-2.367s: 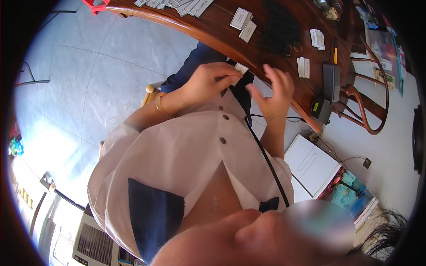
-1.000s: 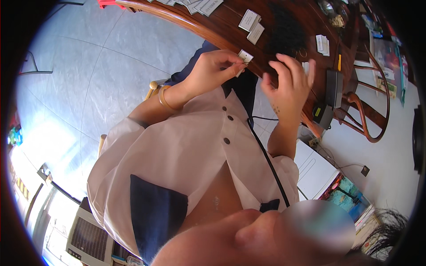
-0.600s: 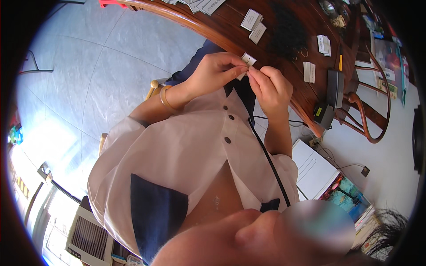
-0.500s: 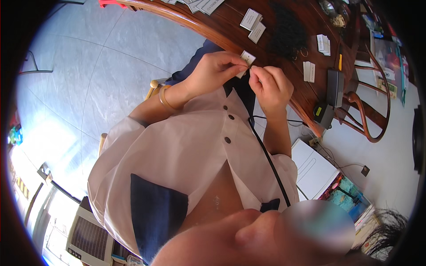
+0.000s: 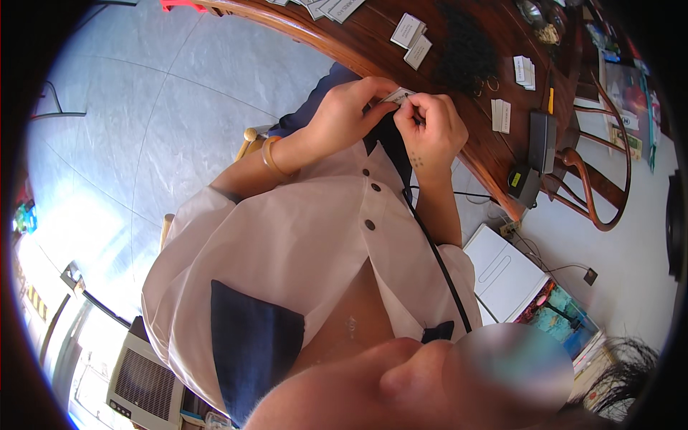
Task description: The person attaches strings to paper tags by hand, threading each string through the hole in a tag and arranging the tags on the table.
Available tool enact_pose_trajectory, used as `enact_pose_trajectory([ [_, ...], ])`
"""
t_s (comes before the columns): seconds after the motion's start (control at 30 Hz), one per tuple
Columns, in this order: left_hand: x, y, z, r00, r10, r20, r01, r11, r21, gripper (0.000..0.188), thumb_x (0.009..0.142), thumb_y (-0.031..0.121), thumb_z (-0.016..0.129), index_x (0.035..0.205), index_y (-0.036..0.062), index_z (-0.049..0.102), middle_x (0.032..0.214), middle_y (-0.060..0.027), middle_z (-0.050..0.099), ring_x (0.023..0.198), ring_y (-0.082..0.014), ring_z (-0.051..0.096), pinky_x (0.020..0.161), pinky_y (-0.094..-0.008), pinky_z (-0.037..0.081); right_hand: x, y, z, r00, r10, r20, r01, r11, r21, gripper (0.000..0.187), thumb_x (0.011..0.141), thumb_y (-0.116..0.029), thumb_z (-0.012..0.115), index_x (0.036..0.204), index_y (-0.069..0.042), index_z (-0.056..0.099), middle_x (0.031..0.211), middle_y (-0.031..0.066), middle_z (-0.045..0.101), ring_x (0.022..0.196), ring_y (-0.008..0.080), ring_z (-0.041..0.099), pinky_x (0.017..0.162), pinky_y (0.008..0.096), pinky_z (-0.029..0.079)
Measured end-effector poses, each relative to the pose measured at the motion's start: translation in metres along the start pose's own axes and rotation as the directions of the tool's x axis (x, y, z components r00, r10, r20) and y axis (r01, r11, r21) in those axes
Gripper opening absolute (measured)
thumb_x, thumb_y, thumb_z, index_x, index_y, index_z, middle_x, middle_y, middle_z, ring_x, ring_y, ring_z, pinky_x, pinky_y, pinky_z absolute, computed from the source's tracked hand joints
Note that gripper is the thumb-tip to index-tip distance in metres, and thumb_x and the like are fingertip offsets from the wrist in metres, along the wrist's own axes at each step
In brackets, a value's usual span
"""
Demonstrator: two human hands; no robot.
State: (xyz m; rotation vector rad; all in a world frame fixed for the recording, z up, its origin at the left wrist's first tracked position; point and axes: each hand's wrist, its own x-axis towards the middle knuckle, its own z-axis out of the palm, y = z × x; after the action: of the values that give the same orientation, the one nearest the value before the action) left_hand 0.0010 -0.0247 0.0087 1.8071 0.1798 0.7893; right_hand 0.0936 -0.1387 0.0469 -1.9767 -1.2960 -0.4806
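A small white paper tag point(image 5: 398, 94) is pinched between the fingertips of both hands, just in front of the curved edge of a dark wooden table point(image 5: 373, 50). My left hand point(image 5: 347, 111) grips its left side; a gold bangle point(image 5: 271, 158) sits on that wrist. My right hand point(image 5: 428, 129) closes its fingers on the tag's right end, where a thin thread seems to run, too small to be sure. Both hands hover over my lap, above a white shirt with dark buttons.
On the table lie more white tags point(image 5: 410, 39), small stacks of them point(image 5: 500, 115), a black fuzzy bundle point(image 5: 464, 50), a dark flat box point(image 5: 542, 140) and a yellow pen point(image 5: 550, 100). A wooden chair point(image 5: 595, 193) stands at right. White box and books lie on the floor.
My right hand came off the table side and closed in on the tag held by my left hand. Both hands now pinch it together, slightly lower than before.
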Motion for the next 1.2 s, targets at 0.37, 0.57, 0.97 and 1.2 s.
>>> enact_pose_trajectory([
  [0.37,0.015,-0.011,-0.006,0.885,0.464,-0.045,-0.414,0.826,0.384,0.03,0.061,-0.002,0.064,0.089,0.0065,0.058,0.088,-0.0045,0.063,0.068,-0.0212,0.06,0.056,-0.0286,0.049,-0.014,0.001,0.004,0.925,0.349,0.149,-0.379,0.863,0.334,0.012,0.072,-0.004,0.067,0.081,-0.004,0.058,0.07,0.0045,0.059,0.056,0.0137,0.055,0.054,0.0249,0.044],
  [0.57,0.013,-0.005,-0.005,0.87,0.493,-0.011,-0.451,0.804,0.388,0.028,0.063,-0.007,0.065,0.087,0.005,0.058,0.085,-0.0067,0.063,0.065,-0.0225,0.059,0.056,-0.0293,0.048,-0.018,0.0,0.004,0.864,0.452,0.22,-0.5,0.725,0.474,0.014,0.073,-0.002,0.067,0.085,-0.002,0.058,0.075,0.0051,0.061,0.062,0.0115,0.057,0.059,0.0238,0.046],
  [0.97,0.009,-0.002,-0.009,0.96,0.239,0.148,-0.232,0.971,-0.061,0.022,0.069,0.001,0.07,0.088,0.0058,0.061,0.081,-0.0072,0.063,0.071,-0.0241,0.061,0.061,-0.0307,0.048,-0.002,0.021,-0.016,0.787,0.349,0.509,-0.612,0.331,0.718,0.01,0.084,0.0,0.057,0.093,0.002,0.057,0.088,0.0068,0.06,0.081,0.01,0.055,0.075,0.0231,0.044],
  [1.2,0.002,0.001,-0.011,0.94,-0.217,0.264,0.294,0.909,-0.297,0.018,0.077,0.003,0.066,0.093,0.0032,0.059,0.081,-0.003,0.062,0.072,-0.0102,0.059,0.065,-0.0238,0.047,-0.004,0.014,-0.011,0.979,0.174,0.104,-0.199,0.721,0.664,0.02,0.073,0.007,0.063,0.09,-0.002,0.057,0.087,0.0094,0.061,0.079,0.0157,0.058,0.072,0.0259,0.046],
])
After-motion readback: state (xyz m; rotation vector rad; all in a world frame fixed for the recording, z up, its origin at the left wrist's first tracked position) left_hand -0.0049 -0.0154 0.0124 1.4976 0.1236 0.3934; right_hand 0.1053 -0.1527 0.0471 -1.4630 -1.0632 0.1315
